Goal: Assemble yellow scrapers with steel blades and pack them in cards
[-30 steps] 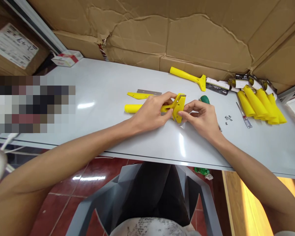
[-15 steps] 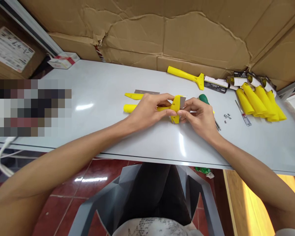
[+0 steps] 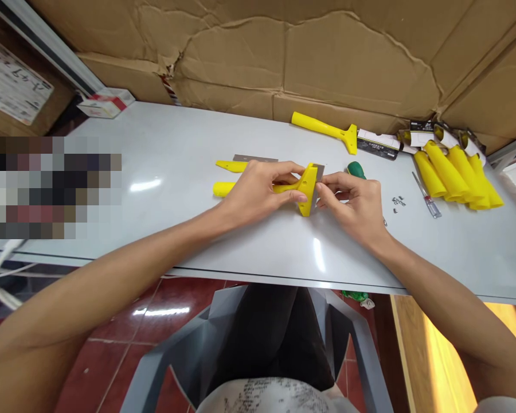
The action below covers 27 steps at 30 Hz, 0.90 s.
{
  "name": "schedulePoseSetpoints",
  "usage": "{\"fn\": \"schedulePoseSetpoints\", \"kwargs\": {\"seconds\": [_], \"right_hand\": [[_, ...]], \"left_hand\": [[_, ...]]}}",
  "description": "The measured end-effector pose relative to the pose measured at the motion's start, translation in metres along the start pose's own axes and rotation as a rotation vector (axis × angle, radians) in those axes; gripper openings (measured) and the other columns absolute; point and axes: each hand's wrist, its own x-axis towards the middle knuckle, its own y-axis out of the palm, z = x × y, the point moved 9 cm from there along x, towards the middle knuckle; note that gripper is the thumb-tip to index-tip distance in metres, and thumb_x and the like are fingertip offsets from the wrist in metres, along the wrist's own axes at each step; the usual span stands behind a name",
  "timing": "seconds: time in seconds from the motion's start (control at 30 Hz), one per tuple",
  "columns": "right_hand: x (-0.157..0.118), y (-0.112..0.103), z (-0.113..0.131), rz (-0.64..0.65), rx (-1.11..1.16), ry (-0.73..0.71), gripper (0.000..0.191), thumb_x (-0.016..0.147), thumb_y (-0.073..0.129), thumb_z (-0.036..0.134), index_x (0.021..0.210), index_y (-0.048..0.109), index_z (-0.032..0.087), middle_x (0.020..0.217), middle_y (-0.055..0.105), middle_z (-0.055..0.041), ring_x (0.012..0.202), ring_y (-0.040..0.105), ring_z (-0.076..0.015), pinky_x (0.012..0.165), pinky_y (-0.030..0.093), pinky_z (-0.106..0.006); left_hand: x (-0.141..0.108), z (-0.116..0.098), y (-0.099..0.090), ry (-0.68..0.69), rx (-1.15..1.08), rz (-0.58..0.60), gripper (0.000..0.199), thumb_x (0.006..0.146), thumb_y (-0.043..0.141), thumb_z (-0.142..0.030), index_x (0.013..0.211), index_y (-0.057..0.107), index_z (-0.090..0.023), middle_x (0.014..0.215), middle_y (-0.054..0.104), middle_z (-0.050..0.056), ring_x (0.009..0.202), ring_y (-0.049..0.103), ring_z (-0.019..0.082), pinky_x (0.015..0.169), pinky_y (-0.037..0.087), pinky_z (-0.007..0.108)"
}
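My left hand (image 3: 262, 186) is closed round the neck of a yellow scraper (image 3: 306, 195), its thumb on the wide head. From the right edge of that head sticks out a flat metal blade (image 3: 320, 174), and my right hand (image 3: 356, 201) pinches it between thumb and fingers. Behind my left hand lie a loose yellow clamp piece (image 3: 230, 166) and another metal blade (image 3: 255, 158). A green-handled screwdriver (image 3: 356, 169) is partly hidden behind my right hand. Right of it are several small metal screws or nuts (image 3: 398, 201), too small to tell which.
Another yellow scraper (image 3: 322, 126) lies at the back beside black-and-white packaging (image 3: 378, 144). Several yellow handles (image 3: 456, 172) are piled at the right, near a clear-handled screwdriver (image 3: 430, 202). A small red-and-white box (image 3: 105, 103) stands at the back left. Cardboard (image 3: 236, 63) walls the table's rear.
My right thumb has shifted from the scraper's head onto the blade. More of the blade now shows along the head's right edge. My left hand keeps its hold.
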Motion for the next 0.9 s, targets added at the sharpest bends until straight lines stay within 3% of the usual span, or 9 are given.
{"fn": "schedulePoseSetpoints", "kwargs": {"seconds": [0.37, 0.63, 0.8, 0.9], "right_hand": [[0.001, 0.002, -0.003, 0.038, 0.090, 0.039, 0.020, 0.095, 0.069, 0.036, 0.093, 0.077, 0.018, 0.077, 0.078, -0.0017, 0.067, 0.076, -0.0167, 0.064, 0.060, -0.029], [0.001, 0.007, 0.000, 0.069, 0.118, 0.038, 0.022, 0.097, 0.068, 0.034, 0.100, 0.080, 0.017, 0.084, 0.081, -0.0034, 0.068, 0.077, -0.0163, 0.065, 0.062, -0.028], [0.000, 0.008, 0.003, 0.124, 0.146, 0.002, 0.023, 0.098, 0.064, 0.025, 0.107, 0.083, 0.018, 0.080, 0.080, -0.0016, 0.070, 0.077, -0.0149, 0.072, 0.065, -0.027], [0.001, 0.009, 0.001, 0.164, 0.189, 0.008, 0.022, 0.097, 0.067, 0.027, 0.109, 0.083, 0.019, 0.079, 0.079, -0.0011, 0.070, 0.077, -0.0148, 0.072, 0.065, -0.028]], "left_hand": [[0.000, -0.004, 0.001, -0.063, 0.018, 0.010, 0.039, 0.081, 0.085, -0.044, 0.109, 0.078, -0.019, 0.111, 0.082, 0.005, 0.107, 0.078, 0.026, 0.098, 0.063, 0.035], [-0.001, -0.009, -0.001, -0.001, 0.128, -0.004, 0.034, 0.087, 0.078, -0.045, 0.110, 0.080, -0.021, 0.107, 0.082, 0.005, 0.100, 0.077, 0.024, 0.092, 0.061, 0.033], [-0.001, -0.014, -0.001, 0.030, 0.142, -0.001, 0.029, 0.088, 0.076, -0.044, 0.106, 0.081, -0.021, 0.102, 0.082, 0.004, 0.094, 0.076, 0.022, 0.086, 0.060, 0.031], [-0.001, -0.015, -0.002, 0.037, 0.160, 0.008, 0.025, 0.090, 0.074, -0.042, 0.104, 0.082, -0.023, 0.099, 0.082, 0.003, 0.090, 0.075, 0.020, 0.081, 0.058, 0.029]]}}
